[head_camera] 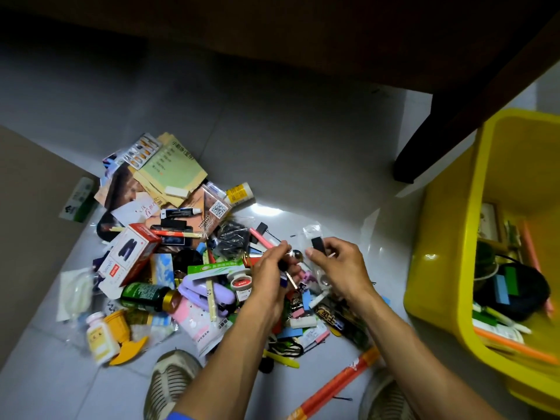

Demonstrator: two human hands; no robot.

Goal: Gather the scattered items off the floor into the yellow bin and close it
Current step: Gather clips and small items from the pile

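A heap of scattered items [169, 268] covers the grey floor: boxes, pill bottles, cards, pens, a purple stapler. The yellow bin [448, 268] stands open at the right with several things inside. My left hand [269, 277] hovers over the heap and grips a bundle of small items, among them a pink pen [262, 239] and a metal spoon [295, 256]. My right hand [336, 268] is just to its right and pinches a small black block [318, 245] together with a clear plastic bag [312, 231].
A dark wooden table leg [424, 144] stands behind the bin. A brown cardboard sheet [33, 222] lies at the left. My two shoes [169, 383] sit at the bottom, with an orange-red tube [336, 383] on the floor between them.
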